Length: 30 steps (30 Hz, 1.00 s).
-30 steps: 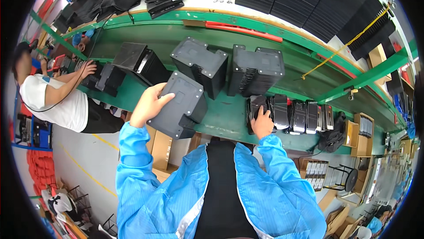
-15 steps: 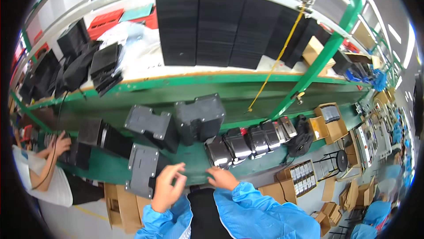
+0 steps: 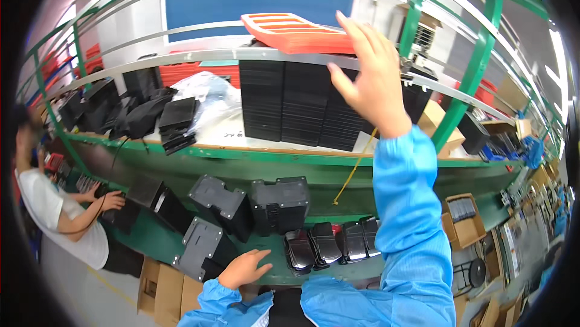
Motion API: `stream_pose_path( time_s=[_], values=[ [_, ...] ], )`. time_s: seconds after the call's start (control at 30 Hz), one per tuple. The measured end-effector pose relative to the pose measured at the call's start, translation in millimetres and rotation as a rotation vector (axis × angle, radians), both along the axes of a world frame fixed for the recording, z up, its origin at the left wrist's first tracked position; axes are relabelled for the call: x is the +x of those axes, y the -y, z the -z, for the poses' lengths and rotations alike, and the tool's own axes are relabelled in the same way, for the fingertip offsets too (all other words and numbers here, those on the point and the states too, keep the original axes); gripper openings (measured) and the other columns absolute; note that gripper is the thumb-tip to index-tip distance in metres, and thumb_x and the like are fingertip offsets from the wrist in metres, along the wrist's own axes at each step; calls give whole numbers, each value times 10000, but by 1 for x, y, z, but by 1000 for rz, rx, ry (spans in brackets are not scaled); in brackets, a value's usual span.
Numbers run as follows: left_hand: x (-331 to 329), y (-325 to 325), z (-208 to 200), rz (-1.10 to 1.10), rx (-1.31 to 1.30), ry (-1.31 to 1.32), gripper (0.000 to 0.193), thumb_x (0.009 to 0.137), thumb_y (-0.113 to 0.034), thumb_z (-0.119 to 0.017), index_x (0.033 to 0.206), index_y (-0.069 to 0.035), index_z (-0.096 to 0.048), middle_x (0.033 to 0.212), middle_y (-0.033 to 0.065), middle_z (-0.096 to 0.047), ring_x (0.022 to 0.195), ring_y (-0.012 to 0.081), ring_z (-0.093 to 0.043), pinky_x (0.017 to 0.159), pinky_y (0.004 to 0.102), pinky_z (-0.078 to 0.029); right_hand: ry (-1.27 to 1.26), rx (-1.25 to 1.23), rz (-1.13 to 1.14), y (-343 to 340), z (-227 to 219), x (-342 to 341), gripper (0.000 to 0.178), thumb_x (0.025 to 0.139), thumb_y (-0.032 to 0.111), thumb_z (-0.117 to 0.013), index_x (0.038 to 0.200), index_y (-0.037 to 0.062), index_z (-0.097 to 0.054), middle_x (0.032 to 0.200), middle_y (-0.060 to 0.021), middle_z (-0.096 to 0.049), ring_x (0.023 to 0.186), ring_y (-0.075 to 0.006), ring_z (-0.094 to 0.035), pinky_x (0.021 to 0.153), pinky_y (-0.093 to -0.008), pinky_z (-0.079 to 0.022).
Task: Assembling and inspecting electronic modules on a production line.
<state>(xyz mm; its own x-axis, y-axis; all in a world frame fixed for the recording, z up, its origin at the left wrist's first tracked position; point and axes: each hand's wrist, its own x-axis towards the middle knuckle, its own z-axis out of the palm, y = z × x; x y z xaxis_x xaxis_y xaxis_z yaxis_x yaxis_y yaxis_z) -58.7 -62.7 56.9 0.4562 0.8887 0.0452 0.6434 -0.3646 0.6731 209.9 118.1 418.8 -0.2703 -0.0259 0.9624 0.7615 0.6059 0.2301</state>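
My right hand [image 3: 376,82] is raised high, its fingers spread and thumb apart, at the right end of an orange-red slotted plastic tray [image 3: 289,32] lying on the upper rail. Whether the fingers touch the tray cannot be told. Low over the front edge of the green bench, my left hand [image 3: 243,269] has its fingers apart and holds nothing. Beside it stands a dark box-shaped unit with a grey end plate [image 3: 202,243]. Two similar units, one grey-topped [image 3: 219,197] and one darker [image 3: 280,200], stand behind. Glossy black casings [image 3: 325,244] line up to the right.
Tall stacks of black panels [image 3: 263,103] fill the shelf, left of a green post [image 3: 462,103]. A yellow cord [image 3: 350,176] hangs down. At far left a person in white [image 3: 60,206] handles a dark unit. Cardboard boxes [image 3: 166,291] stand on the floor.
My right hand has risen from the bench edge to the tray on the upper rail. The left hand has lowered slightly. The view has tilted upward, showing more of the tray and wall.
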Motion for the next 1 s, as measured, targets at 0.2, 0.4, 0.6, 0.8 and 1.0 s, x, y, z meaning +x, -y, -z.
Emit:
stream_pose_path(
  time_s=[0.2,0.4,0.6,0.8,1.0],
  values=[
    [38,13,-20,-79,-71,67,532,959,-314,-665,1384,-10,-572,1227,226,-666,1084,402,-665,945,466,-537,167,-39,-304,-15,28,-14,351,802,68,-740,1150,86,-697,1075,-104,-645,1023,-333,-622,1014,-451,-448],
    [21,45,-48,-186,-65,1345,914,919,-622,-639,1601,-113,-306,1546,145,-462,1358,352,-503,1112,556,-427,424,-87,-900,69,128,1,336,798,84,-775,1117,177,-719,1117,-119,-571,1031,-300,-621,1061,-610,-466],
    [-18,115,-72,-482,395,1569,991,913,-773,-484,1601,-95,-260,1627,130,-347,1462,392,-378,1141,583,-396,532,-557,-974,67,252,34,381,796,42,-770,1152,171,-724,1138,-124,-566,1140,-332,-618,1144,-638,-396],
    [25,65,-50,-901,-120,1412,548,1046,-388,-515,1473,-63,-399,1401,152,-568,1187,399,-643,942,542,-582,331,-949,-876,40,350,78,413,803,-13,-740,1188,136,-716,1185,-137,-572,1266,-355,-583,1169,-584,-393],
    [71,-42,-49,-791,-58,1462,354,1028,-242,-532,1303,-19,-522,1331,155,-613,1133,418,-660,976,541,-556,-46,-1014,-510,20,357,114,494,804,-101,-663,1259,89,-666,1314,-183,-566,1308,-362,-566,1148,-471,-433]
  ],
)
